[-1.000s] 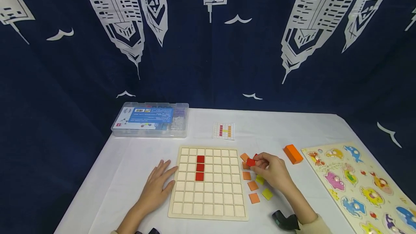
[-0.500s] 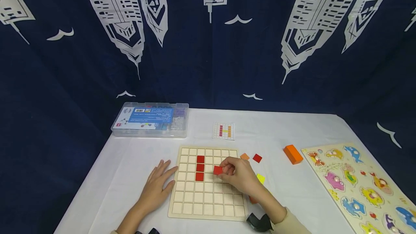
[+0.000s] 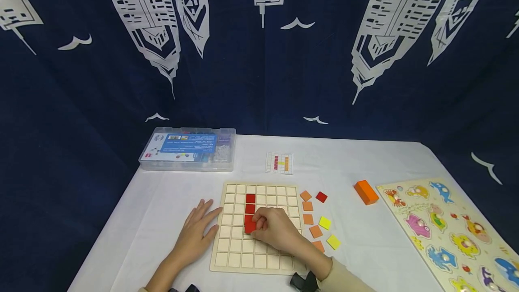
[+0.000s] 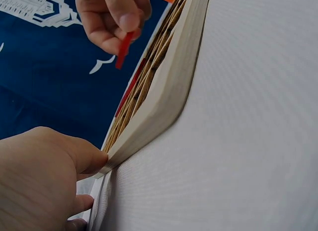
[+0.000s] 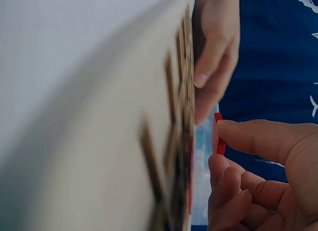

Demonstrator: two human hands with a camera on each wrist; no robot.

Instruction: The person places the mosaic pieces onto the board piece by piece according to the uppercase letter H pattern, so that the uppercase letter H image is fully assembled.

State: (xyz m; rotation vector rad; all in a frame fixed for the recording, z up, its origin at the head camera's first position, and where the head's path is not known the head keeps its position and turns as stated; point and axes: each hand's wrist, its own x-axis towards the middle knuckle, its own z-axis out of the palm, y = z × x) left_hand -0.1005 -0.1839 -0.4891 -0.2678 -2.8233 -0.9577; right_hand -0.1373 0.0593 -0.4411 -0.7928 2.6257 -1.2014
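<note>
My right hand (image 3: 277, 229) pinches a red square tile (image 3: 249, 227) between thumb and fingers. In the head view the tile overlaps the cell just below the column of red tiles (image 3: 250, 203) on the wooden grid board (image 3: 259, 263). The right wrist view shows the pinched tile (image 5: 218, 134) edge-on, raised off the board's surface. My left hand (image 3: 196, 231) lies with fingers straight along the board's left edge. Its thumb touches the board's rim (image 4: 144, 122) in the left wrist view.
Right of the board lie several orange tiles (image 3: 308, 219), two yellow tiles (image 3: 325, 222) and a red tile (image 3: 321, 197). A pattern card (image 3: 279, 163) and a clear plastic box (image 3: 186, 150) sit at the back. An orange block (image 3: 366, 192) and an animal puzzle board (image 3: 454, 233) are farther right.
My right hand has carried the red tile leftward from the loose tiles to over the board, beside the red column. My left hand stays where it was.
</note>
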